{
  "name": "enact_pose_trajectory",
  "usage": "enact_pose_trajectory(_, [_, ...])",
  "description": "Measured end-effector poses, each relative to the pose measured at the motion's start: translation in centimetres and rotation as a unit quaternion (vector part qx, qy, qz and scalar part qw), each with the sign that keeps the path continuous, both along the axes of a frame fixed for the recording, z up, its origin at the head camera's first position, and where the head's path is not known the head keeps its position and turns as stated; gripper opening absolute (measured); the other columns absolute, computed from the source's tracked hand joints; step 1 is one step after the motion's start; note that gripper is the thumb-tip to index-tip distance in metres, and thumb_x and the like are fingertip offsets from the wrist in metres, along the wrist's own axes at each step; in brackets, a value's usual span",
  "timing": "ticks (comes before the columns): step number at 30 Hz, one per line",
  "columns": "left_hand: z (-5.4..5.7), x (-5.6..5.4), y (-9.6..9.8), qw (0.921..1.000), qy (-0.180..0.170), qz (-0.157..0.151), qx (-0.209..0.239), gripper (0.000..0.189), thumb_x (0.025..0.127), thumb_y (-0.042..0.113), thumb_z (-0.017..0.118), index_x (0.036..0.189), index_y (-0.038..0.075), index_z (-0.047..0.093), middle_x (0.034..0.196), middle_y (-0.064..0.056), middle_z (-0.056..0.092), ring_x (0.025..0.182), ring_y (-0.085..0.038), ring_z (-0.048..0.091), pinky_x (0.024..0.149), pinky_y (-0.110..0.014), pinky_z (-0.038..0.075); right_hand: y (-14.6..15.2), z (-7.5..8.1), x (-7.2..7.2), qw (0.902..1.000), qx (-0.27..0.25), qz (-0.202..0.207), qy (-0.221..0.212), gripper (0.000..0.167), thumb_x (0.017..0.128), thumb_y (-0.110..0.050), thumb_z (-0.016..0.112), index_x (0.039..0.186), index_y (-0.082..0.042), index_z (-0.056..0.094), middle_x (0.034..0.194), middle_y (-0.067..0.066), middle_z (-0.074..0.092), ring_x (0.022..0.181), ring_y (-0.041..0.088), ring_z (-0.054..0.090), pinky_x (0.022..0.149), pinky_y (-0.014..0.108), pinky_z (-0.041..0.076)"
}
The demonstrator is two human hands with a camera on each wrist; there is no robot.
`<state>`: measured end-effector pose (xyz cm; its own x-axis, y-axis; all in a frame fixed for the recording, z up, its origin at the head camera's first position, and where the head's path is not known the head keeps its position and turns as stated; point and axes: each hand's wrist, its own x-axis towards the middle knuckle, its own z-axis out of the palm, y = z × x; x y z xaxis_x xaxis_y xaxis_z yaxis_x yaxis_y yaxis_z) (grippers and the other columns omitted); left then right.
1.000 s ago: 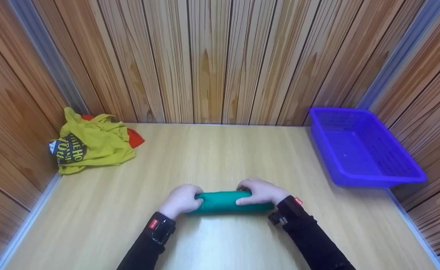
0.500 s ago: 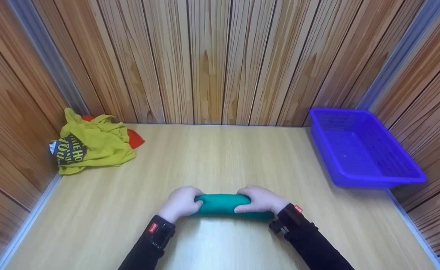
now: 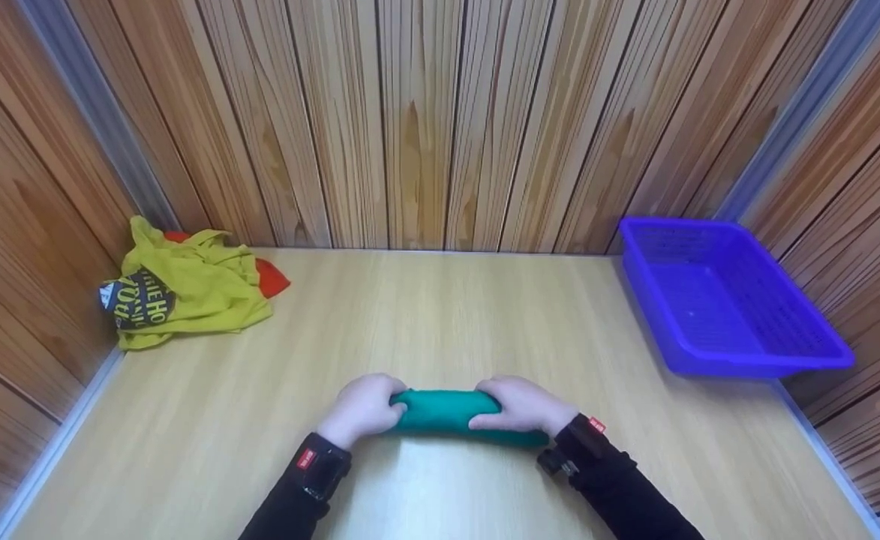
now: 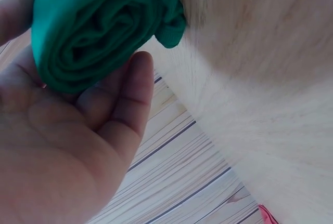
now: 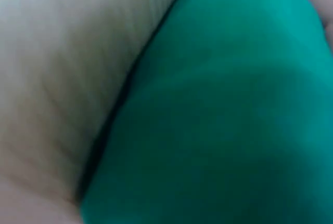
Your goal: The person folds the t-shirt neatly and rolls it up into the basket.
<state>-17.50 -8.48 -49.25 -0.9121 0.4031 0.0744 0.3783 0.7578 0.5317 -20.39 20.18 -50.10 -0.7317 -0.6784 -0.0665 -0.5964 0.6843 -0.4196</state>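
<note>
A green cloth (image 3: 440, 411), rolled into a tight cylinder, lies crosswise on the table near its front. My left hand (image 3: 364, 409) grips the roll's left end, thumb on the near side. The left wrist view shows the spiral layers of the rolled cloth (image 4: 104, 31), with a small flap sticking out beside the table surface. Toward the right end, my right hand (image 3: 522, 406) holds the roll from above, thumb along the near side and fingers over the far side. Green fabric (image 5: 218, 115) fills most of the right wrist view.
A yellow printed garment (image 3: 207, 292) lies crumpled in the back left corner, with a red cloth (image 3: 271, 277) showing from under it. At the back right stands a purple plastic basket (image 3: 717, 307). Wood-patterned walls (image 3: 424, 120) enclose the table on three sides.
Both hands and the green roll have shifted slightly toward me. My right hand has settled lower on the roll. The yellow garment and the basket stay put.
</note>
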Motion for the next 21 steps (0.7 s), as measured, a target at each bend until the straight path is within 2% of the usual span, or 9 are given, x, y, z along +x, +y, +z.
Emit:
enact_pose_trajectory(4, [0.1, 0.3, -0.1, 0.9998, 0.018, -0.005, 0.004, 0.013, 0.085, 0.013, 0.071, 0.094, 0.003, 0.072, 0.090, -0.005, 0.067, 0.084, -0.023, 0.061, 0.078, -0.047, 0.049, -0.1, 0.1, 0.3, 0.9997, -0.004, 0.004, 0.023, 0.054, 0.088, -0.052, 0.068, 0.112, -0.004, 0.063, 0.093, -0.001, 0.060, 0.079, 0.015, 0.052, 0.070, 0.033, 0.044])
enact_pose_trajectory(8, [0.1, 0.7, -0.1, 0.9995, 0.033, -0.002, 0.000, 0.017, 0.087, 0.016, 0.072, 0.099, 0.003, 0.073, 0.092, -0.005, 0.068, 0.087, -0.024, 0.063, 0.079, -0.046, 0.050, 0.1, -0.1, 0.7, 0.9994, -0.010, -0.001, 0.032, 0.056, 0.088, -0.052, 0.069, 0.115, -0.004, 0.063, 0.096, 0.000, 0.061, 0.081, 0.015, 0.053, 0.072, 0.034, 0.045])
enact_pose_trajectory(13, [0.0, 1.3, 0.1, 0.9984, 0.056, 0.003, -0.004, 0.021, 0.090, 0.020, 0.071, 0.102, 0.004, 0.072, 0.097, -0.009, 0.069, 0.092, -0.026, 0.065, 0.080, -0.046, 0.051, 0.9, -0.1, 1.3, 0.9993, -0.022, -0.009, 0.027, 0.054, 0.087, -0.050, 0.070, 0.116, -0.005, 0.062, 0.096, -0.001, 0.061, 0.080, 0.013, 0.053, 0.072, 0.033, 0.045])
enact_pose_trajectory(17, [-0.1, 1.6, 0.3, 0.9970, 0.077, 0.004, -0.002, 0.022, 0.090, 0.023, 0.072, 0.101, 0.004, 0.071, 0.096, -0.009, 0.069, 0.089, -0.025, 0.064, 0.077, -0.045, 0.052, 1.9, -0.1, 1.6, 0.9993, -0.032, -0.007, 0.018, 0.051, 0.087, -0.049, 0.071, 0.113, -0.006, 0.062, 0.092, -0.004, 0.059, 0.078, 0.012, 0.052, 0.070, 0.031, 0.044])
enact_pose_trajectory(21, [-0.3, 1.8, 0.7, 0.9967, 0.081, 0.007, 0.004, 0.027, 0.090, 0.028, 0.072, 0.103, 0.003, 0.071, 0.096, -0.009, 0.069, 0.088, -0.025, 0.065, 0.076, -0.043, 0.053, 3.1, -0.1, 2.2, 0.9993, -0.038, -0.005, 0.007, 0.051, 0.088, -0.051, 0.070, 0.113, -0.007, 0.061, 0.091, -0.005, 0.057, 0.077, 0.010, 0.051, 0.069, 0.031, 0.045])
